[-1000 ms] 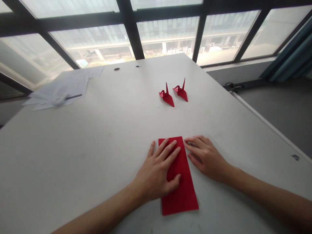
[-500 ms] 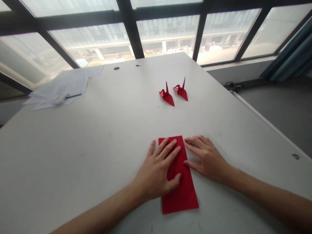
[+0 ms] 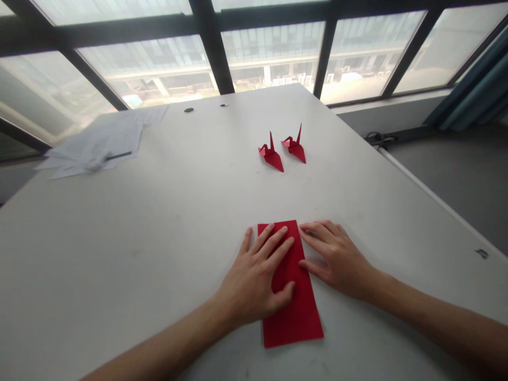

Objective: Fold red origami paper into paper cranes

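Note:
A red sheet of paper [image 3: 296,317], a long rectangle that looks folded in half, lies flat on the white table in front of me. Spread across its upper left part is my left hand [image 3: 257,278], open, palm down, with the little finger off the paper on the table. My right hand [image 3: 335,259] rests at the right edge of the paper, fingers apart from the thumb and holding nothing. Its thumb tip touches the edge, and its fingertips are at the upper right corner. Farther back stand two red paper cranes [image 3: 272,157] side by side.
Loose white papers [image 3: 107,137] lie at the far left, with a dark pen [image 3: 118,155] on them. Two round holes are near the table's [image 3: 178,211] back edge. Windows rise behind it, and a blue curtain [image 3: 472,90] hangs at the right.

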The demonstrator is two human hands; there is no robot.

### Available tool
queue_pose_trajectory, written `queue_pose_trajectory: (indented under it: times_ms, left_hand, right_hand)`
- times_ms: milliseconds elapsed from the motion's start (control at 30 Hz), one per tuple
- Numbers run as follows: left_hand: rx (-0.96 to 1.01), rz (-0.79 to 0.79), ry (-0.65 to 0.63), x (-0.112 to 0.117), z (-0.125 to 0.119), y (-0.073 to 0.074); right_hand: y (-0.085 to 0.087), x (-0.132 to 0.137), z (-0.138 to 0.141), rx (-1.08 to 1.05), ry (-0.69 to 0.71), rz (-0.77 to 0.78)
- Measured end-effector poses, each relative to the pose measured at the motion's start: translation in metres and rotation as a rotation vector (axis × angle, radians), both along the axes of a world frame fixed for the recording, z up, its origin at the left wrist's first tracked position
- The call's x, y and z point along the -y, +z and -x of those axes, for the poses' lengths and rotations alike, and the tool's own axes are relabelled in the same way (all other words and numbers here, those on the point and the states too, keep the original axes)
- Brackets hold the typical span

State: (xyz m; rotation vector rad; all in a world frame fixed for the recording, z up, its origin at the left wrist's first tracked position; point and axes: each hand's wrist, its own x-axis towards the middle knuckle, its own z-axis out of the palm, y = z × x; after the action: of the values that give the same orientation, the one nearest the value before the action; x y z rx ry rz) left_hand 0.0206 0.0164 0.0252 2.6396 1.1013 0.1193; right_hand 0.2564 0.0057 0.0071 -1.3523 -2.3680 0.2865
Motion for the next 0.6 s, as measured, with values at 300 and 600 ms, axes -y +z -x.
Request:
queue_pose_trajectory:
  times_ms: [300, 600]
  left_hand:
    - [-0.002, -0.007, -0.002, 0.0, 0.0, 0.0]
    - [-0.009, -0.011, 0.001, -0.001, 0.0, 0.0]
  right_hand:
    - [0.001, 0.001, 0.002, 0.002, 0.003, 0.002]
    - [0.021, 0.003, -0.01, -0.232, -0.006, 0.247]
